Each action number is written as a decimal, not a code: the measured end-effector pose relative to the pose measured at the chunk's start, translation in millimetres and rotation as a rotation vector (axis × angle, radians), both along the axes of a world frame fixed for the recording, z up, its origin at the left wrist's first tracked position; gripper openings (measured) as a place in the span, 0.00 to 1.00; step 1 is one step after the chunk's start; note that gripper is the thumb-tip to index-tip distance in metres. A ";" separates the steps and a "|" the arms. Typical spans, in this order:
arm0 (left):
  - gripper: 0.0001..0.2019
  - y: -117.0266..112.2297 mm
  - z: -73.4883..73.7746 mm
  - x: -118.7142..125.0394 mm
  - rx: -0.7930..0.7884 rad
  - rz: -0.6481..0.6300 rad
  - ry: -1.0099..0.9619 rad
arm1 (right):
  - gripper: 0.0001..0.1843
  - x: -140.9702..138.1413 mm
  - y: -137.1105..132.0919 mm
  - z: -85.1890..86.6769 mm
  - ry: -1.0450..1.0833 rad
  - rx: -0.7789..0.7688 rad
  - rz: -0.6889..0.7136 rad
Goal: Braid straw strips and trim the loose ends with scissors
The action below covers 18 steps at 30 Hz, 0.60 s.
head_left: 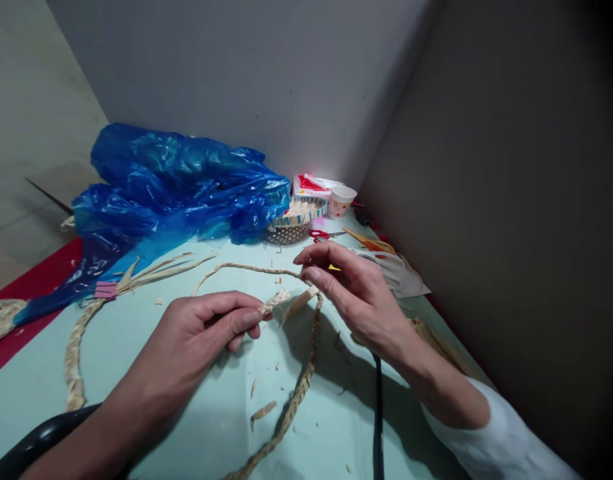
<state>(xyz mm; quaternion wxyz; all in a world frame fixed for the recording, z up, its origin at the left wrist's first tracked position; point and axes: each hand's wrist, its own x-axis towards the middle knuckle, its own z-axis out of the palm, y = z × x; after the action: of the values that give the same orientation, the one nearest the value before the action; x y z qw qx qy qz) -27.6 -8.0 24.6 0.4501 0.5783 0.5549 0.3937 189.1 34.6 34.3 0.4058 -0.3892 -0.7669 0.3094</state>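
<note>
My left hand (pixel 214 327) is closed, thumb and fingers pinching a short end of braided straw (pixel 276 303) above the table. To its right, my right hand (pixel 354 290) is bent with thumb and index tip close together. A pale, flat straw strip (pixel 297 305) runs from under its thumb toward the braid; the exact grip is partly hidden. Behind and below the fingers a long, thin braided straw cord (pixel 306 380) curves across the table, its far part arching to the left. Small straw scraps (pixel 262 413) lie beneath my hands.
A crumpled blue plastic bag (pixel 176 180) fills the back left. Near it stand a woven basket (pixel 299 213), a paper cup (pixel 342 200) and red-handled scissors (pixel 326 235). A thicker braid (pixel 75 360) with a pink clip (pixel 105 289) lies left. Grey walls (pixel 246 73) enclose the table.
</note>
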 end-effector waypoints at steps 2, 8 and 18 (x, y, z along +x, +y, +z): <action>0.12 1.8 -1.1 -1.0 -0.127 -0.049 -0.103 | 0.09 -0.4 -0.4 2.0 0.040 -0.056 0.120; 0.18 1.4 1.5 3.1 -0.260 -0.169 -0.150 | 0.11 -12.5 -13.0 -0.7 -0.042 -0.044 0.292; 0.19 -2.7 -4.0 -3.5 -0.072 -0.012 -0.029 | 0.14 -19.9 -13.7 -6.9 0.193 -0.367 0.168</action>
<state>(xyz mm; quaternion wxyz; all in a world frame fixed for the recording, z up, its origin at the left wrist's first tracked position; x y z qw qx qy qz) -31.0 -10.7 20.6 0.4809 0.5592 0.5588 0.3792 169.2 21.0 27.3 0.3723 -0.3600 -0.6851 0.5123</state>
